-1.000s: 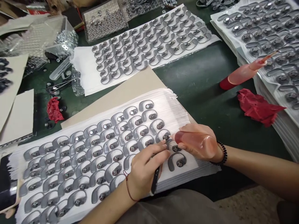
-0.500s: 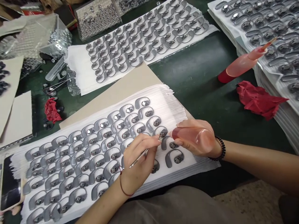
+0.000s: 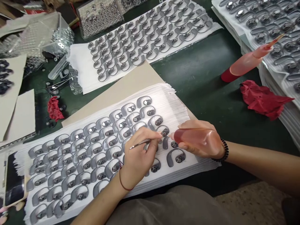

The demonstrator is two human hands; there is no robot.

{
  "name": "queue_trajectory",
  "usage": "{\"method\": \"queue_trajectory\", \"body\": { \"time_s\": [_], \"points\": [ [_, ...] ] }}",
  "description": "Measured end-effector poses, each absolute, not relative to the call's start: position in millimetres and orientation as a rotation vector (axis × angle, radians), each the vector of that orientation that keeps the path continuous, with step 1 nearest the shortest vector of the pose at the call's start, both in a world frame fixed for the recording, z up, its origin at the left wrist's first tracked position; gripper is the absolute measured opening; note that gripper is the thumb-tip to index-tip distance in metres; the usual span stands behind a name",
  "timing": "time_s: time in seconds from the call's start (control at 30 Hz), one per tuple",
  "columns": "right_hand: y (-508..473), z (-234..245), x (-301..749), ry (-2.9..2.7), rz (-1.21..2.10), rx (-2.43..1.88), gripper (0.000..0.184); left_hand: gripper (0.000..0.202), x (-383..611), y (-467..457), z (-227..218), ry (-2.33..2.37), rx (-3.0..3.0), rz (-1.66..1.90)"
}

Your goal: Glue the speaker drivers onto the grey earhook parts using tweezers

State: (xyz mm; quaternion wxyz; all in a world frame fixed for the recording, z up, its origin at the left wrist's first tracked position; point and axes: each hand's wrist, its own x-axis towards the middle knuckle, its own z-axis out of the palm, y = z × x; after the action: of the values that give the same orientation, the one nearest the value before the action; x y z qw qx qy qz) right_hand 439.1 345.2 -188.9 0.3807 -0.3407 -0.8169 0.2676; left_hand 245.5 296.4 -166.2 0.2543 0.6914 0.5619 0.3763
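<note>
My left hand [image 3: 142, 153] is closed on slim metal tweezers [image 3: 138, 144], its fingertips at a grey ear-hook piece [image 3: 164, 131] that carries a round metal part. My right hand [image 3: 191, 148] wraps round a soft squeeze bottle [image 3: 201, 139] of reddish liquid, tipped over with its base towards me. The bottle's nozzle points at the tweezer tips, close to that same piece; whether they touch I cannot tell. Several rows of similar ear-hook pieces, with fine wires on some, lie on a stack of white foam sheets [image 3: 174, 103] under both hands.
A second red bottle [image 3: 243, 67] stands at the right beside crumpled red cloth or paper [image 3: 263, 100]. More ear-hooks lie on foam sheets [image 3: 78, 70] behind and on a stack at far right. A clear box [image 3: 62, 34] of small metal parts, loose tweezers [image 3: 63, 82] and a phone [image 3: 14, 178] are left.
The tweezers in my left hand have swung to a flatter angle, and that hand's fingers have risen slightly. The right hand with the bottle stays almost in place. The view has shifted a little.
</note>
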Motion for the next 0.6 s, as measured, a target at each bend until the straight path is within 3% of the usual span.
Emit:
{"method": "queue_trajectory", "body": {
  "time_s": [0.6],
  "points": [
    [344.8, -194.5, 436.1, -2.057, 0.718, -0.783, 0.026, 0.011, 242.7, 301.8, -163.4, 1.517, 1.823, 0.931]
  ]
}}
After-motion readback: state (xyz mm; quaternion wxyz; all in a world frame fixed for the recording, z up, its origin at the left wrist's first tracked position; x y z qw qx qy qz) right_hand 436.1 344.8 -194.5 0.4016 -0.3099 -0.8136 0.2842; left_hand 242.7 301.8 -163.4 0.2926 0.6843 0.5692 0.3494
